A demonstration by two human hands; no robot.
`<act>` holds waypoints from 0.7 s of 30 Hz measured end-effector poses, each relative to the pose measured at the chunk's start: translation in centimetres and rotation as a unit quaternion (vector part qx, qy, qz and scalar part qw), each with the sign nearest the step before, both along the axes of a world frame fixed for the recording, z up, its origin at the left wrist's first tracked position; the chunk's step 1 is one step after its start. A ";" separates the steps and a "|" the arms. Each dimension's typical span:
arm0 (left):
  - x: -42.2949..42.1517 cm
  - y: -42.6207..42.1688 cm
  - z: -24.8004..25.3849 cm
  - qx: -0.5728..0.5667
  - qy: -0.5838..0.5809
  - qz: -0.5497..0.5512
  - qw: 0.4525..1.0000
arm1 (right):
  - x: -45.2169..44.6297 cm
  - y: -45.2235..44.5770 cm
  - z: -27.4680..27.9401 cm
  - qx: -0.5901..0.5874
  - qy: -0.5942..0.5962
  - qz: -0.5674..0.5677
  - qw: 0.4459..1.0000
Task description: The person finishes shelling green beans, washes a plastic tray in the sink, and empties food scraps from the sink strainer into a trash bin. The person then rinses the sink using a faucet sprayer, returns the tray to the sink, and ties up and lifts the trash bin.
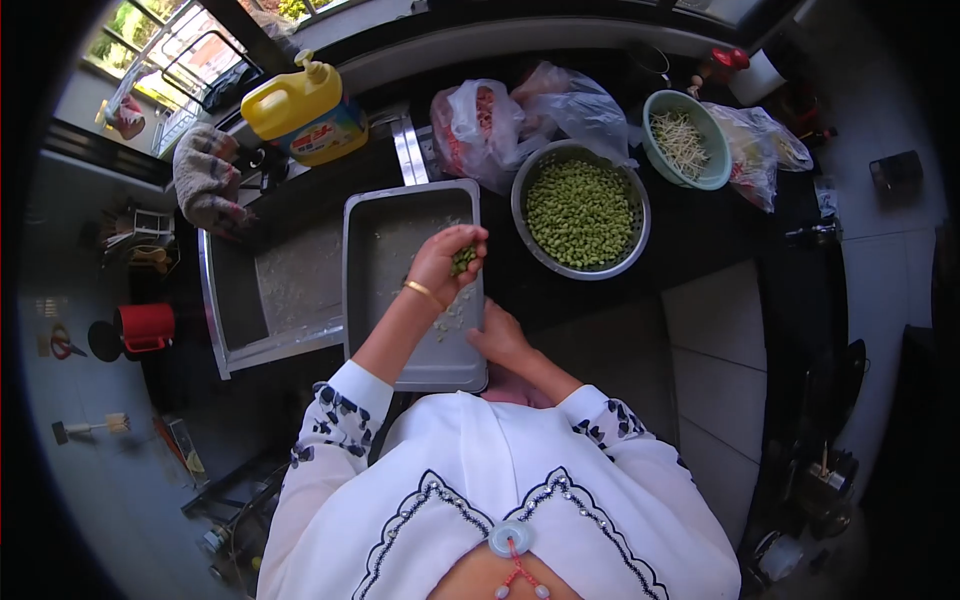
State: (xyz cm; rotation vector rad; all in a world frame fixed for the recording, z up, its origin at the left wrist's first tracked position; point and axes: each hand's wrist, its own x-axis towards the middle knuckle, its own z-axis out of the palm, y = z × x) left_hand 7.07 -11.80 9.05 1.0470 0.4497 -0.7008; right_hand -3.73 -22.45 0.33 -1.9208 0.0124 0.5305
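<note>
My left hand (447, 264), with a gold bangle at its wrist, is curled around a small heap of green beans (463, 260) above a grey rectangular tray (410, 377). A few pale bits and some water lie on the tray's bottom. My right hand (501, 336) holds the tray's right edge near its front corner, the thumb on the rim and the other fingers partly hidden. Right of the tray, a round metal colander (642, 243) is filled with more green beans.
A metal sink (222, 300) lies left of the tray, with a yellow jug (300, 115) and a cloth (205, 180) behind it. Plastic bags (478, 130) stand behind the colander. A green bowl (718, 165) of bean sprouts is at the back right.
</note>
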 end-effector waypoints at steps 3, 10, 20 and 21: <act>3.7 -6.6 0.6 0.045 -0.063 -0.043 0.996 | -0.2 0.5 -0.7 -0.023 -0.026 0.003 0.999; 7.5 -16.2 -6.7 0.223 -0.377 -0.220 0.872 | 0.1 -0.3 -1.2 -0.011 -0.014 0.023 1.000; 8.4 -17.4 -6.6 0.250 -0.404 -0.232 0.849 | 0.6 -1.2 -0.9 0.016 -0.008 0.026 1.000; 8.1 -17.1 -6.5 0.242 -0.411 -0.227 0.849 | 0.5 -1.3 -0.8 0.019 0.000 0.021 1.000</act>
